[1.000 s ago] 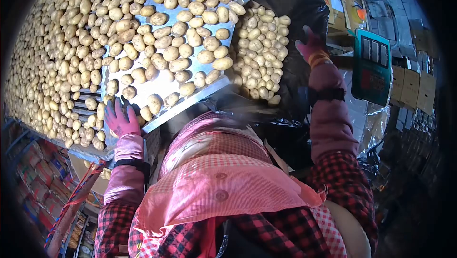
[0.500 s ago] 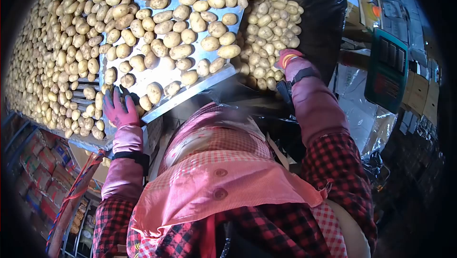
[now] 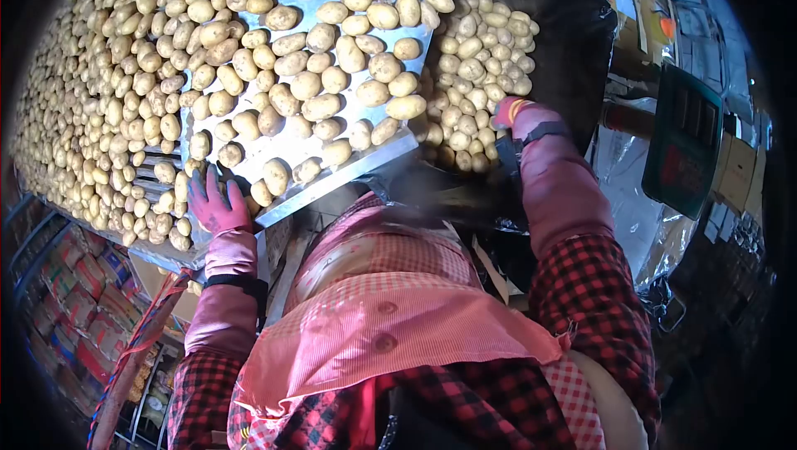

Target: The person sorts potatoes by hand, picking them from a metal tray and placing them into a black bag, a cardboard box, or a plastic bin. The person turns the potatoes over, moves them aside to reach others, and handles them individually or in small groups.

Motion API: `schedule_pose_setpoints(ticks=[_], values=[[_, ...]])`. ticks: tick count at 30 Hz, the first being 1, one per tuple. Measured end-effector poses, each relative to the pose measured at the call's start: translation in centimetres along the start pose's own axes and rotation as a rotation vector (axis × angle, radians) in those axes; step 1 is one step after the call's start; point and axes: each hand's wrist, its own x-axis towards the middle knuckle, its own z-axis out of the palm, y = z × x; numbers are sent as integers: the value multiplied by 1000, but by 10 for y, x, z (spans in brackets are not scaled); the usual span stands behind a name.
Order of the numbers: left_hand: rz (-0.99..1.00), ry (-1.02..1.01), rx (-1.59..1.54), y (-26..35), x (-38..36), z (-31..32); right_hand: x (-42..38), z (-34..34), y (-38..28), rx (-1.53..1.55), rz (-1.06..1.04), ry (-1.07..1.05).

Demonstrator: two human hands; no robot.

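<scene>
My left hand (image 3: 217, 203), in a pink glove with dark fingertips, lies at the near corner of the metal tray (image 3: 349, 169). Its fingers are spread beside several loose potatoes (image 3: 275, 176), and nothing shows in its grasp. My right hand (image 3: 513, 113), gloved in pink with red and yellow on it, is at the right edge of a heap of smaller potatoes (image 3: 473, 60) in a dark-lined container. Its fingers are mostly hidden, so whether it grips a potato does not show.
A large mass of potatoes (image 3: 100, 118) covers the slatted surface at left. Black sheeting (image 3: 573, 35) borders the small-potato heap. A green device resembling a scale (image 3: 685, 143) and cardboard boxes (image 3: 735, 163) stand at right. A rope-wrapped post (image 3: 137, 350) rises at lower left.
The whole view has shifted slightly, so the tray and heaps sit a little lower and further right. Both hands stay at nearly the same places relative to the potatoes.
</scene>
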Motion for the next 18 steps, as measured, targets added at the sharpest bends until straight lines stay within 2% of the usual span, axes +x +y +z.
schedule_pose_setpoints(ticks=[2,3,4,5,9,11,13,16,17,18], values=[[-9,-1,20,2,0,0,-24,12,-17,-367,-64,134],[3,-8,16,3,1,0,-2,32,-13,267,232,451],[15,-10,13,4,2,-2,140,105,-1,-719,402,310],[26,-11,13,2,2,-4,134,91,3,-516,369,349],[-2,-1,7,-1,-1,1,25,7,23,290,218,470],[-7,-20,22,0,-1,-1,-4,10,28,804,135,947],[-38,-30,21,3,0,-4,-17,13,24,1260,-65,1397],[-40,-32,15,4,1,-6,-41,5,-1,2015,-283,1121],[-55,-27,14,5,1,-6,-38,7,-2,1903,-420,1155],[-72,-20,14,6,1,-5,-41,9,-5,1882,-529,1055]])
